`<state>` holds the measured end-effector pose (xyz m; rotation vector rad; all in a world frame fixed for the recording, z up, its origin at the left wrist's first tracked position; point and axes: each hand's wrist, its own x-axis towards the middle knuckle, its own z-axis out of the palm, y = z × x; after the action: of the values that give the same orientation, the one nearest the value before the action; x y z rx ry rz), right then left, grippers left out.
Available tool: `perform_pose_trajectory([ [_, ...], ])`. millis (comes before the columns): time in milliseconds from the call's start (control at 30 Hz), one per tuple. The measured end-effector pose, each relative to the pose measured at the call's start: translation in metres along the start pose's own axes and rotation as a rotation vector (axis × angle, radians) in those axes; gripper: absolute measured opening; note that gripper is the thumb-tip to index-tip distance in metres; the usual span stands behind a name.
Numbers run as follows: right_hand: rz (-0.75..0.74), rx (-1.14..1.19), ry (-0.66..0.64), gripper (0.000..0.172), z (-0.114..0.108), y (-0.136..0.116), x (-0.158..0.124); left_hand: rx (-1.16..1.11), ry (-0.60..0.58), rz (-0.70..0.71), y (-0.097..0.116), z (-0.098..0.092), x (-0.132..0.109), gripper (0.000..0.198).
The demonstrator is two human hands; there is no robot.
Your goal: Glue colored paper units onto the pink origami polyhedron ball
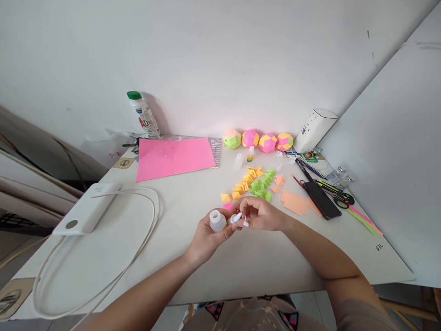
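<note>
My left hand (pixel 206 239) is wrapped round a small white plastic bottle (pixel 217 222), its uncapped neck facing up. Beside that bottle, between both hands, is a second small white piece with a nozzle (pixel 235 218). The fingers of my right hand (pixel 264 215) pinch at this nozzle, and a small white cap (pixel 245 222) shows at the fingertips. Just behind my hands lie a pink paper piece (pixel 227 207), folded orange paper pieces (pixel 241 185), folded green pieces (pixel 262 186) and peach pieces (pixel 279 180).
Along the wall stand several colourful paper balls (pixel 250 138), a small yellow-labelled bottle (pixel 250 154), a white holder (pixel 315 131) and a green-capped bottle (pixel 144 115). Pink paper (pixel 175 157) lies left; a white power strip (pixel 87 209) with its cable beyond. A black phone (pixel 321 199) and scissors (pixel 341 201) lie right.
</note>
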<state>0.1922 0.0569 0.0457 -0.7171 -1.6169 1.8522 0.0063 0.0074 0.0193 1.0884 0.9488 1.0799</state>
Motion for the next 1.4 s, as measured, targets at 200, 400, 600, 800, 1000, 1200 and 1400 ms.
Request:
perform_pose_trajectory([
  [200,-0.233,-0.023,0.107,0.024,-0.001,-0.015,-0.003,0.104,-0.094,0.037,-0.003,0.000,-0.001,0.036],
  [400,-0.272,-0.222,0.069,0.016,0.005,-0.017,-0.008,0.240,-0.219,-0.022,-0.005,-0.001,-0.002,0.035],
  [600,-0.178,-0.279,0.062,0.021,0.003,-0.018,-0.011,0.295,-0.305,-0.050,0.001,-0.003,-0.002,0.029],
  [800,-0.123,-0.330,-0.022,0.033,-0.003,-0.023,-0.010,0.191,-0.301,-0.092,0.001,-0.002,-0.004,0.033],
  [1000,-0.093,-0.346,-0.016,0.025,-0.006,-0.019,-0.006,0.126,-0.262,-0.057,-0.002,-0.003,-0.002,0.039],
  [1200,-0.085,-0.451,0.084,0.024,-0.007,-0.023,-0.007,0.143,-0.299,-0.004,-0.005,-0.006,-0.003,0.033],
  [1400,-0.102,-0.493,0.116,0.029,-0.007,-0.013,-0.007,0.118,-0.182,0.070,-0.013,-0.001,0.000,0.030],
])
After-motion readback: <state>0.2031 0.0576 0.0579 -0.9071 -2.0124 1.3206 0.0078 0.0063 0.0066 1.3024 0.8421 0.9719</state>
